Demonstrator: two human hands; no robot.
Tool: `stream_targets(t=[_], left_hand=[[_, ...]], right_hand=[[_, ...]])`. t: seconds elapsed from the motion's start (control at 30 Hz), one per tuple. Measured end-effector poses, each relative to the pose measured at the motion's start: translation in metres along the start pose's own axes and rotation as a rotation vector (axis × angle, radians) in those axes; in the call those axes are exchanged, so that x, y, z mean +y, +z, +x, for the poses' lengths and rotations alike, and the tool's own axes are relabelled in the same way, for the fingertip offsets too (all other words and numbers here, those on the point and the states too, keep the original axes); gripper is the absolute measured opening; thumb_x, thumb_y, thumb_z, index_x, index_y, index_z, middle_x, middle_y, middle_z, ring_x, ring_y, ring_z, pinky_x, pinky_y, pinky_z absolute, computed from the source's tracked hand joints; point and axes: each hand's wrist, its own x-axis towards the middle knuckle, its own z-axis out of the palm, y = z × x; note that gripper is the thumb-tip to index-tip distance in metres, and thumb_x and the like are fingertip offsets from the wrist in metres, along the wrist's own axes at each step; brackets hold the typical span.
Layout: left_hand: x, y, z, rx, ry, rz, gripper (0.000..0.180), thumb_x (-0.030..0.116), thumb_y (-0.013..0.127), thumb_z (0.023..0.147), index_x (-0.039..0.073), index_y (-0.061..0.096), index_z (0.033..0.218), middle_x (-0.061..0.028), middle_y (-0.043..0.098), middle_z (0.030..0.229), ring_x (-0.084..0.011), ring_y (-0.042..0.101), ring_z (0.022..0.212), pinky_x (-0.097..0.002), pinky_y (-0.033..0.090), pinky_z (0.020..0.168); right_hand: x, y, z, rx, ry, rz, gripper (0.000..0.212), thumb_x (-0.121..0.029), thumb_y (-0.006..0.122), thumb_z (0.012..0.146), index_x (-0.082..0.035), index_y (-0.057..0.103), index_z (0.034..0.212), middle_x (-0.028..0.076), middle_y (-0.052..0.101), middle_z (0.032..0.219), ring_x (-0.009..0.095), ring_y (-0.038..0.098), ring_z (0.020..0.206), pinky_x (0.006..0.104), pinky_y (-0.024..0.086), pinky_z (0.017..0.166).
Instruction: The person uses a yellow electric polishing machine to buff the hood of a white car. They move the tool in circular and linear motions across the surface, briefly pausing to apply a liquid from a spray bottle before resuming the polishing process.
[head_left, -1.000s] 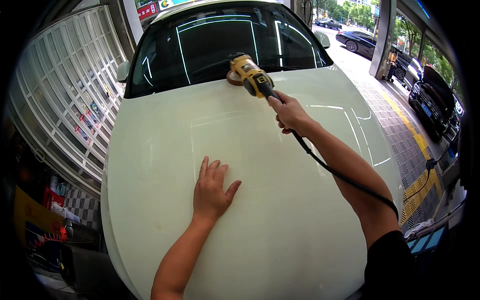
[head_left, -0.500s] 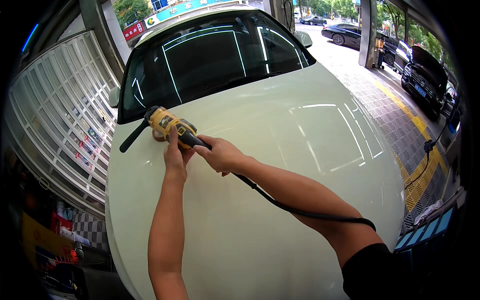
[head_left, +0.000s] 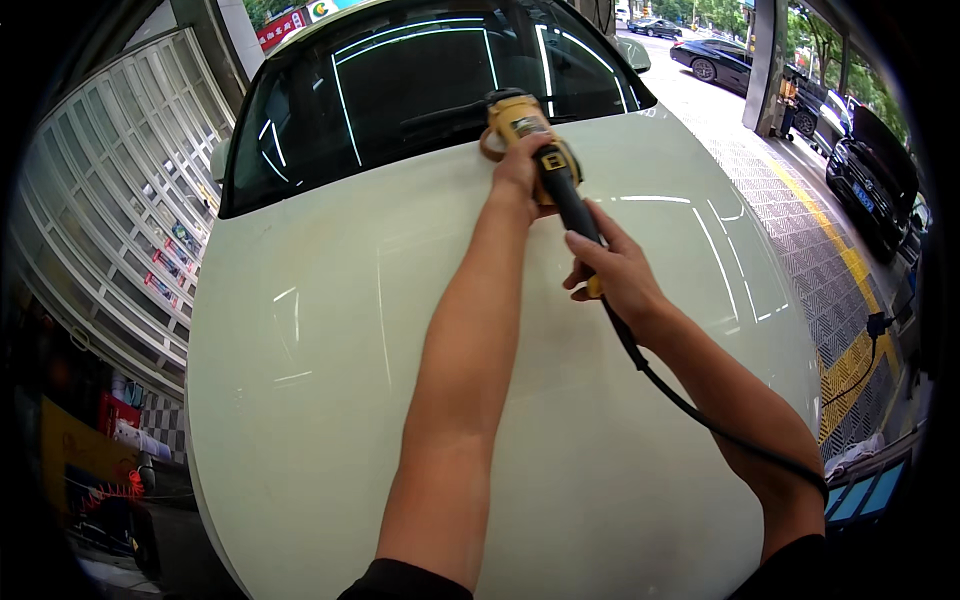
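Note:
A yellow and black corded car polisher (head_left: 520, 118) is at the far edge of a white car hood (head_left: 300, 420), close below the windshield (head_left: 415, 95). Its round brownish pad (head_left: 491, 144) shows partly at the left of the head; whether it presses on the paint I cannot tell. My left hand (head_left: 520, 175) wraps round the polisher's body just behind the head. Further back, my right hand (head_left: 618, 270) grips the black rear handle. A black power cord (head_left: 690, 405) runs from the handle down along my right forearm.
A white barred folding gate (head_left: 120, 200) stands left of the car. On the right are a pillar (head_left: 765, 70), a dark car with its hood raised (head_left: 875, 175) and yellow-striped floor tiles (head_left: 850, 270). Dark equipment with a red coiled hose (head_left: 115, 490) lies at lower left.
Both hands have carried the polisher from the hood's left side to the right and farther up toward the windshield's middle. Its handle now points more toward me, and both arms reach farther out.

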Motion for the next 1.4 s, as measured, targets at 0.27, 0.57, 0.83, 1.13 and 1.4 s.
stream_targets(t=[0.27, 0.57, 0.83, 1.13, 1.4], left_hand=[[-0.057, 0.102, 0.011, -0.142, -0.124, 0.016, 0.06, 0.04, 0.083, 0.091, 0.009, 0.064, 0.138, -0.0113, 0.077, 0.111, -0.0296, 0.079, 0.092, -0.0662, 0.065, 0.088], [0.02, -0.034, -0.044, 0.055, 0.025, -0.074, 0.072, 0.039, 0.086, 0.086, 0.001, 0.061, 0.143, -0.0133, 0.079, 0.113, -0.0309, 0.081, 0.095, -0.0647, 0.065, 0.094], [0.101, -0.231, -0.125, 0.226, 0.203, -0.023, 0.082, 0.05, 0.087, 0.08, 0.01, 0.058, 0.146, -0.0156, 0.075, 0.125, -0.0321, 0.078, 0.112, -0.0623, 0.066, 0.1], [0.107, -0.218, -0.086, 0.262, 0.185, -0.053, 0.049, 0.048, 0.075, 0.098, 0.011, 0.07, 0.131, -0.0092, 0.081, 0.107, -0.0256, 0.082, 0.094, -0.0434, 0.07, 0.087], [0.013, -0.01, 0.044, -0.105, 0.078, -0.032, 0.069, 0.037, 0.083, 0.094, 0.006, 0.053, 0.147, -0.0139, 0.079, 0.112, -0.0314, 0.081, 0.092, -0.0567, 0.068, 0.09]], right_hand=[[-0.031, -0.06, -0.044, 0.269, 0.227, -0.054, 0.072, -0.05, 0.067, 0.114, -0.031, 0.037, 0.178, -0.002, 0.056, 0.084, 0.009, 0.057, 0.064, 0.028, 0.05, 0.056], [-0.051, 0.035, -0.024, -0.02, 0.22, -0.179, 0.076, -0.044, 0.066, 0.114, -0.031, 0.032, 0.181, 0.0, 0.055, 0.084, 0.01, 0.057, 0.064, 0.0287, 0.049, 0.056], [-0.048, 0.189, -0.006, -0.424, 0.169, -0.214, 0.077, -0.043, 0.064, 0.113, -0.027, 0.032, 0.181, 0.001, 0.056, 0.085, 0.011, 0.058, 0.066, 0.0307, 0.051, 0.057], [-0.038, 0.156, 0.01, -0.379, 0.128, -0.27, 0.071, -0.047, 0.062, 0.114, -0.023, 0.041, 0.178, 0.002, 0.058, 0.085, 0.012, 0.06, 0.068, 0.0329, 0.057, 0.062], [-0.032, -0.011, 0.012, 0.065, 0.184, -0.205, 0.065, -0.046, 0.064, 0.114, -0.025, 0.047, 0.174, -0.001, 0.055, 0.081, 0.009, 0.057, 0.064, 0.0302, 0.051, 0.056]])
